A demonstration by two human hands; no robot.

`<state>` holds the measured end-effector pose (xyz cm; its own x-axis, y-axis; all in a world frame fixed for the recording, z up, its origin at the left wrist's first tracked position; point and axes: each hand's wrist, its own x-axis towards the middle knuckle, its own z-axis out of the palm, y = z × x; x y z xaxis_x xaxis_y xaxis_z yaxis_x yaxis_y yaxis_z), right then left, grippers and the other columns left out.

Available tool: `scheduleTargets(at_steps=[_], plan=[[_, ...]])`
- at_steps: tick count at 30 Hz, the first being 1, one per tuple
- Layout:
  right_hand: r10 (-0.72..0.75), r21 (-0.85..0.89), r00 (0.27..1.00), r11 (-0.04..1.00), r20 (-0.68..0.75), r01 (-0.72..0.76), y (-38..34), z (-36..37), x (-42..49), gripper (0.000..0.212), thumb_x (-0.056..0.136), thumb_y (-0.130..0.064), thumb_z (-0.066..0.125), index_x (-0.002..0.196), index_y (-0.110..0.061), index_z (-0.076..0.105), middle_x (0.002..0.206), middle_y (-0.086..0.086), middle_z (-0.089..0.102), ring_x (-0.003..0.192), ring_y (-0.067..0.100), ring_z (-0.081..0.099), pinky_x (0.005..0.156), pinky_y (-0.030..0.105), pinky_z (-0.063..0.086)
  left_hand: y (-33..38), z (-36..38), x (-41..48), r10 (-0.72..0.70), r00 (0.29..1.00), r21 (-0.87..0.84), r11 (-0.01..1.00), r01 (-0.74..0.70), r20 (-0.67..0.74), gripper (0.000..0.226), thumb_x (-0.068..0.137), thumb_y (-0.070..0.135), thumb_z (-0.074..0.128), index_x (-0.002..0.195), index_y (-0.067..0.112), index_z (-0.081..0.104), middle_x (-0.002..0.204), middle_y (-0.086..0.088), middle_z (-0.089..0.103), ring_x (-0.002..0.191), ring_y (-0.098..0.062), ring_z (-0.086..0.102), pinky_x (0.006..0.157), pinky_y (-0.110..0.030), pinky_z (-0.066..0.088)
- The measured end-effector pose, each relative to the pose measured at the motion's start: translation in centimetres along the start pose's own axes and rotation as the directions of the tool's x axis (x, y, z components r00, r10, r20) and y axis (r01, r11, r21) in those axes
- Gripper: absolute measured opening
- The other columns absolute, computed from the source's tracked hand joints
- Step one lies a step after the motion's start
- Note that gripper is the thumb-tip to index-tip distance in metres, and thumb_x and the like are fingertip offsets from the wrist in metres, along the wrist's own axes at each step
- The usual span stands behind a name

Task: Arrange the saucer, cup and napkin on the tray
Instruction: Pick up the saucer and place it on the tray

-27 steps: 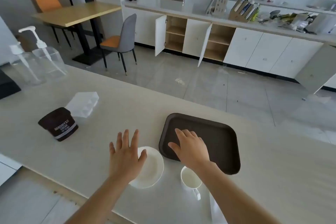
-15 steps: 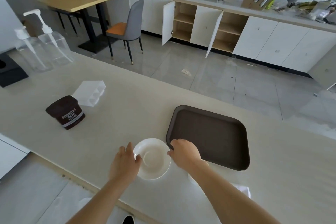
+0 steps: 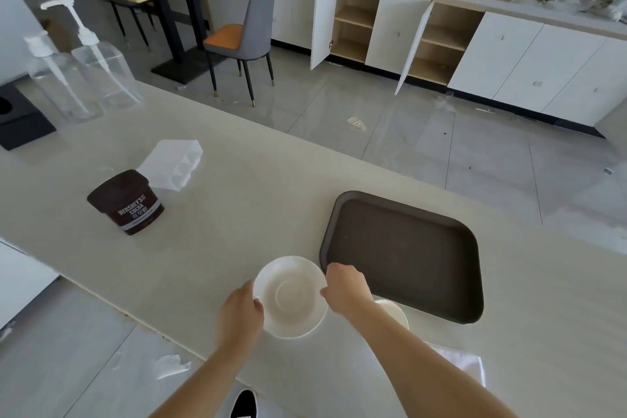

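Note:
A white saucer [image 3: 291, 297] sits near the counter's front edge, just left of the dark brown tray [image 3: 403, 253]. My left hand [image 3: 242, 314] grips the saucer's left rim and my right hand [image 3: 347, 285] grips its right rim. The white cup [image 3: 395, 314] stands right behind my right wrist, mostly hidden by the forearm, touching the tray's near edge. A white napkin [image 3: 463, 363] lies on the counter beyond my right forearm, partly covered by it. Nothing is on the tray.
A brown cocoa tub [image 3: 127, 202] and a clear plastic box [image 3: 173, 163] stand to the left on the counter [image 3: 237, 214]. Two clear pump bottles [image 3: 81, 68] and a black box [image 3: 17, 115] are at the far left. The counter's front edge runs just below the saucer.
Both hands moved from flat over the saucer and tray to the saucer's two rims and closed on them. The view shifted closer and to the left.

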<state>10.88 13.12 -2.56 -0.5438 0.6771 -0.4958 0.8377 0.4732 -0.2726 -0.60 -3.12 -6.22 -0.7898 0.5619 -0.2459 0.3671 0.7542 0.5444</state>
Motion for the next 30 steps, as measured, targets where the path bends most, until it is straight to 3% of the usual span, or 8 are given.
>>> scheduleTargets(at_steps=[3,6,9,12,15,20,24,30], plan=[[0.048,0.113,0.997,0.992,0.068,-0.055,-0.2,-0.1,0.3,0.017,0.079,0.001,0.056,0.079,-0.014,0.049,0.077,0.008,0.069,0.076,0.031,0.068,0.067,0.035,0.057,0.1,0.0,-0.1,-0.026,0.999,-0.094,0.995,0.024,-0.026,0.025,0.083,0.001,0.045,0.094,0.017,0.061,0.082,-0.002,0.065,0.082,-0.029,0.059,0.072,-0.038,0.049],[0.061,0.236,0.995,0.969,0.082,-0.079,0.0,-0.6,0.7,0.025,0.072,0.005,0.047,0.090,-0.010,0.056,0.075,0.010,0.075,0.075,0.029,0.073,0.068,0.037,0.058,-0.1,0.1,-0.2,-0.055,0.998,-0.189,0.981,0.047,-0.035,0.030,0.081,-0.001,0.047,0.090,0.023,0.063,0.068,0.008,0.058,0.070,-0.022,0.056,0.061,-0.032,0.045],[0.050,0.287,0.998,0.956,0.049,-0.062,0.8,-2.0,1.1,0.028,0.067,0.004,0.043,0.085,-0.008,0.061,0.067,0.009,0.076,0.065,0.025,0.074,0.065,0.035,0.060,0.1,0.4,0.1,-0.050,0.998,-0.256,0.966,0.041,-0.030,0.033,0.085,0.005,0.051,0.103,0.028,0.067,0.075,0.011,0.066,0.075,-0.005,0.059,0.060,-0.023,0.044],[0.066,0.339,0.998,0.939,-0.002,-0.061,2.6,-3.5,1.5,0.022,0.069,0.003,0.044,0.079,-0.007,0.060,0.064,0.009,0.075,0.055,0.021,0.074,0.063,0.037,0.061,0.5,0.7,0.9,-0.017,0.999,-0.284,0.959,0.003,-0.046,0.030,0.091,0.017,0.049,0.114,0.023,0.068,0.092,0.009,0.071,0.087,-0.010,0.063,0.074,-0.031,0.050],[0.131,0.429,0.990,0.898,-0.057,-0.094,5.0,-4.7,1.9,0.018,0.075,0.000,0.050,0.083,-0.009,0.063,0.067,0.007,0.075,0.049,0.017,0.072,0.065,0.040,0.063,0.8,1.3,2.2,0.059,0.994,-0.172,0.982,-0.073,-0.088,0.033,0.096,0.022,0.047,0.123,0.015,0.065,0.116,-0.003,0.068,0.106,-0.024,0.062,0.091,-0.038,0.049],[0.219,0.500,0.969,0.856,-0.115,-0.135,8.1,-6.1,3.3,0.015,0.083,-0.004,0.060,0.083,-0.018,0.064,0.066,0.002,0.074,0.048,0.013,0.072,0.068,0.041,0.063,1.3,2.8,3.6,0.268,0.959,0.295,0.927,-0.233,-0.086,0.043,0.086,0.032,0.041,0.112,0.014,0.069,0.111,-0.011,0.066,0.103,-0.037,0.061,0.089,-0.048,0.046],[0.266,0.498,0.955,0.851,-0.129,-0.170,9.4,-6.6,4.5,0.016,0.084,-0.004,0.063,0.081,-0.020,0.065,0.065,0.001,0.074,0.048,0.013,0.072,0.067,0.040,0.064,1.3,5.0,3.6,0.264,0.961,0.353,0.910,-0.219,-0.085,0.053,0.084,0.039,0.040,0.121,0.009,0.063,0.124,-0.019,0.054,0.115,-0.043,0.052,0.108,-0.060,0.033],[0.319,0.513,0.940,0.831,-0.125,-0.214,10.8,-6.3,6.3,0.016,0.083,-0.004,0.063,0.079,-0.019,0.066,0.060,0.000,0.073,0.047,0.014,0.071,0.066,0.040,0.063,1.0,6.4,4.1,0.272,0.960,0.375,0.898,-0.229,-0.064,0.057,0.086,0.042,0.039,0.129,0.007,0.053,0.133,-0.019,0.044,0.128,-0.041,0.041,0.114,-0.064,0.025]])
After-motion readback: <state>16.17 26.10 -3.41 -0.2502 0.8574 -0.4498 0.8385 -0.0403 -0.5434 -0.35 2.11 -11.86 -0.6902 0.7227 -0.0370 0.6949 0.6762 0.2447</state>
